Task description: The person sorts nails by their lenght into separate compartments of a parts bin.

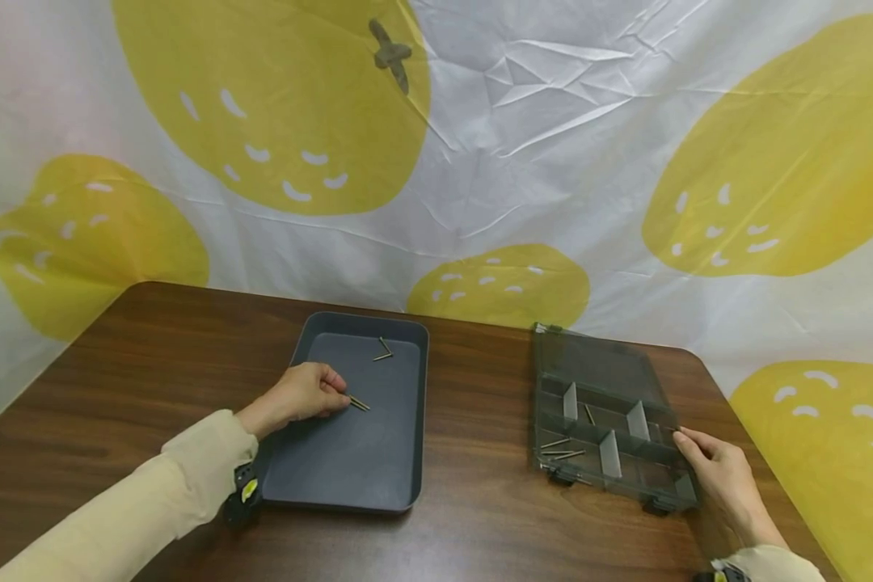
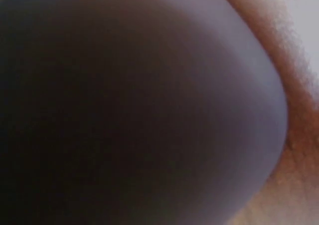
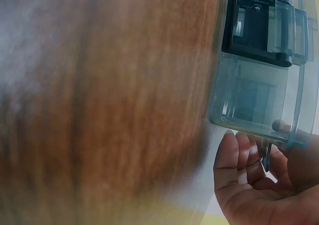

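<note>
Two hands at work; pins between tray and box.
The left hand [image 1: 301, 396] has thumb and fingertips pressed together, pinching two pins [image 1: 360, 402] over the tray [image 1: 349, 461]; two more pins [image 1: 385, 346] lie in the tray's far right part, ends meeting; well apart to the right, the divided box [image 1: 596, 356] stands on the table [image 1: 480, 485], a few pins [image 1: 571, 455] in its near left compartment, one in a far compartment; the right hand [image 1: 720, 473] grips the box's right edge, fingers bent toward the thumb.
</note>
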Demonstrator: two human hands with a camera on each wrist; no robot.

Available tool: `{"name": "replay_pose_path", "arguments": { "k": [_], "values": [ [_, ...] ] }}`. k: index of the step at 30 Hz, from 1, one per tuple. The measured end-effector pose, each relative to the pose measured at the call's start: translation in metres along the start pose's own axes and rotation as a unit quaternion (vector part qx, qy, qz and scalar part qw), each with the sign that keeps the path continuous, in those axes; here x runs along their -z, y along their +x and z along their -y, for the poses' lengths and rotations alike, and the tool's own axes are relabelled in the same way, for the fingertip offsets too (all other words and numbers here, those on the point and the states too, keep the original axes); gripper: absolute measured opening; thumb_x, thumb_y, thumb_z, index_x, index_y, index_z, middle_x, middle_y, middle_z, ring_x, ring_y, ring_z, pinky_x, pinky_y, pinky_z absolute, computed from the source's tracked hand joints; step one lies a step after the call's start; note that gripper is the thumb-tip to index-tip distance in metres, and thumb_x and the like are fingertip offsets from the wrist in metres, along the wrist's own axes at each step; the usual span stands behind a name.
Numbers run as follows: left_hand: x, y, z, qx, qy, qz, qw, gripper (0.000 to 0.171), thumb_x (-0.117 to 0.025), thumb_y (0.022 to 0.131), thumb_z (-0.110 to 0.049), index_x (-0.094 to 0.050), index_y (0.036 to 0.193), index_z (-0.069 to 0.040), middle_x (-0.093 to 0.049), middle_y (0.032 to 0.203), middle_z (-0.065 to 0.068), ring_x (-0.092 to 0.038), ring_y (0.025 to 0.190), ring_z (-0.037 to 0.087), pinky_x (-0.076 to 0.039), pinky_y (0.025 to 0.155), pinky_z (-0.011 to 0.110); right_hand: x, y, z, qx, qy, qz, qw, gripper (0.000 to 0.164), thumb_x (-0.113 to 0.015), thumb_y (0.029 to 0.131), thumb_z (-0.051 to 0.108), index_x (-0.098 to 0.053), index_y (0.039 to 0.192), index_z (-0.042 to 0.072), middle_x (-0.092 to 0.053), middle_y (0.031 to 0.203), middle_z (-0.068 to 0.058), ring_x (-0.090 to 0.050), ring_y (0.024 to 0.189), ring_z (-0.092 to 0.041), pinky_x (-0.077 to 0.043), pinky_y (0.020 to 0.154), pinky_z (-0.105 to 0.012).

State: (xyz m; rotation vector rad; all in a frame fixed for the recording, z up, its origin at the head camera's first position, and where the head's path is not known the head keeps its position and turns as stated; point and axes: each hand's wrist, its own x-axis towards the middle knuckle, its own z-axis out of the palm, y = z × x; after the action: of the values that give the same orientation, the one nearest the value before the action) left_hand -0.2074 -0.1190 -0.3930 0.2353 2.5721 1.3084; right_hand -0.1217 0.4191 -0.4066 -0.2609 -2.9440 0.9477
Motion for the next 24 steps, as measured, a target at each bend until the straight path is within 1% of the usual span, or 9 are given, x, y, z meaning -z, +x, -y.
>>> {"name": "replay_pose_path", "arguments": {
  "k": [8,13,20,24],
  "values": [
    [-0.0019,-0.0025,-0.0031,0.006,0.021,-0.001,0.9998,0.020,-0.070,0.079,-0.004,-0.062,0.093,0.007,-0.065,0.073,0.008,-0.056,0.056,0.008,-0.052,0.055,0.025,0.0019,0.0015,-0.0002,0.000,-0.006,0.009,1.000,0.058,-0.037,0.101,0.034,-0.042,0.131,-0.016,-0.043,0.130,-0.037,-0.040,0.120,-0.053,-0.041,0.090,-0.059],
    [-0.0041,-0.0032,-0.0027,0.005,0.035,0.001,0.9994,0.019,-0.070,0.079,-0.004,-0.062,0.092,0.007,-0.065,0.070,0.006,-0.056,0.055,0.008,-0.052,0.055,0.025,0.0016,0.0011,0.0000,-0.002,-0.005,0.005,1.000,0.058,-0.038,0.101,0.034,-0.043,0.131,-0.016,-0.044,0.129,-0.036,-0.042,0.120,-0.052,-0.042,0.089,-0.058],
    [-0.0063,-0.0019,-0.0004,-0.011,0.064,-0.012,0.9978,0.014,-0.071,0.078,-0.004,-0.063,0.087,0.003,-0.062,0.067,0.002,-0.054,0.052,0.007,-0.048,0.051,0.022,0.0009,-0.0005,0.0011,-0.003,-0.006,-0.001,1.000,0.056,-0.039,0.101,0.033,-0.045,0.130,-0.015,-0.046,0.129,-0.035,-0.043,0.119,-0.051,-0.043,0.088,-0.054],
    [-0.0068,-0.0019,0.0019,-0.030,0.087,-0.024,0.9954,0.012,-0.072,0.077,-0.005,-0.064,0.084,0.000,-0.061,0.066,0.001,-0.053,0.052,0.006,-0.045,0.050,0.022,0.0010,-0.0001,0.0016,-0.003,-0.003,0.004,1.000,0.057,-0.038,0.101,0.034,-0.044,0.130,-0.015,-0.045,0.130,-0.035,-0.042,0.120,-0.051,-0.043,0.089,-0.054]
  ]
}}
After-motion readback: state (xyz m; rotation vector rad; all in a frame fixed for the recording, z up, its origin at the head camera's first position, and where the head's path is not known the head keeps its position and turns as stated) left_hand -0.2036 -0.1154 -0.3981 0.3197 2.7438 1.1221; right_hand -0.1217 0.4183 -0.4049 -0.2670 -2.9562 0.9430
